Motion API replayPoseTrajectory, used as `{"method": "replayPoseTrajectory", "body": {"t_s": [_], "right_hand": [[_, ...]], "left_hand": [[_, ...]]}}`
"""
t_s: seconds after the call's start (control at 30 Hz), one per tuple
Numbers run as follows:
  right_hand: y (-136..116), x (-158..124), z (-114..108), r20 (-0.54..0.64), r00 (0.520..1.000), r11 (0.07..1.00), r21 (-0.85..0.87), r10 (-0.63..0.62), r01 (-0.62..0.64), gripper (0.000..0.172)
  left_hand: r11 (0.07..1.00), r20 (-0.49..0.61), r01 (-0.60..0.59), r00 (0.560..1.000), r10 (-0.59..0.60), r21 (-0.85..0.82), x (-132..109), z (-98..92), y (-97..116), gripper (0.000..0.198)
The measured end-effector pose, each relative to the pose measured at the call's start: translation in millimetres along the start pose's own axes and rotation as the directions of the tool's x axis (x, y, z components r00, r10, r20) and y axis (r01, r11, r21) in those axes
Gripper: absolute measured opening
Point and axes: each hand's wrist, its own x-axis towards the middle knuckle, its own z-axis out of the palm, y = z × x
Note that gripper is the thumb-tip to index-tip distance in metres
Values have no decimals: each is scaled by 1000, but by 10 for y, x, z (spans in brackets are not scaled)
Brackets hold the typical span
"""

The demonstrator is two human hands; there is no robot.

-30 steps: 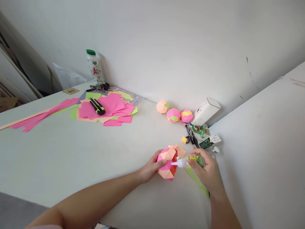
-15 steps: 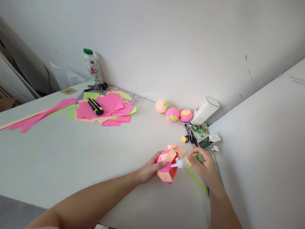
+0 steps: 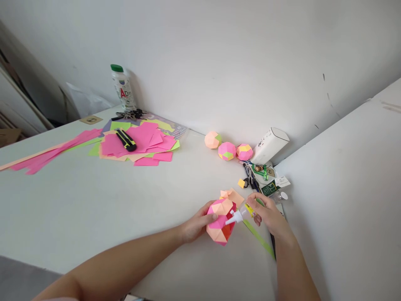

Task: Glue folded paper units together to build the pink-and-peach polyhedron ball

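Note:
My left hand is closed around a pink and peach faceted paper ball, thumb on its front. The ball's right side gapes, showing a red-orange inside. In my right hand is a glue bottle with a yellow and green label, its white nozzle tilted down to the left. The nozzle tip is at the edge of the ball's opening; whether it touches, I cannot tell. Peach paper pieces lie just behind the ball. A green paper strip runs below my right hand.
Finished-looking paper balls sit by the wall beside a white box. Scissors and a small jar are at the right. A utility knife rests on pink paper sheets; a green-capped bottle stands behind.
The glue bottle's nozzle has shifted slightly down along the ball's opening, and my right hand's grip has tilted. The ball has moved down a little in my left hand.

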Motion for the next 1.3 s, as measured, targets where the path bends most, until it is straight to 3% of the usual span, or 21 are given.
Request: {"method": "replayPoseTrajectory", "body": {"t_s": [0.4,1.0,1.3], "right_hand": [[124,94,-28,93,994,998,13,62,-64,42],[31,78,-32,32,997,996,59,64,-65,42],[58,80,-71,6,1000,998,55,28,-29,41]], "left_hand": [[999,-58,43,997,-42,13,-14,36,35,55],[999,100,-6,995,10,-41,7,120,119,46],[999,118,18,993,-12,-50,18,116,121,43]]}}
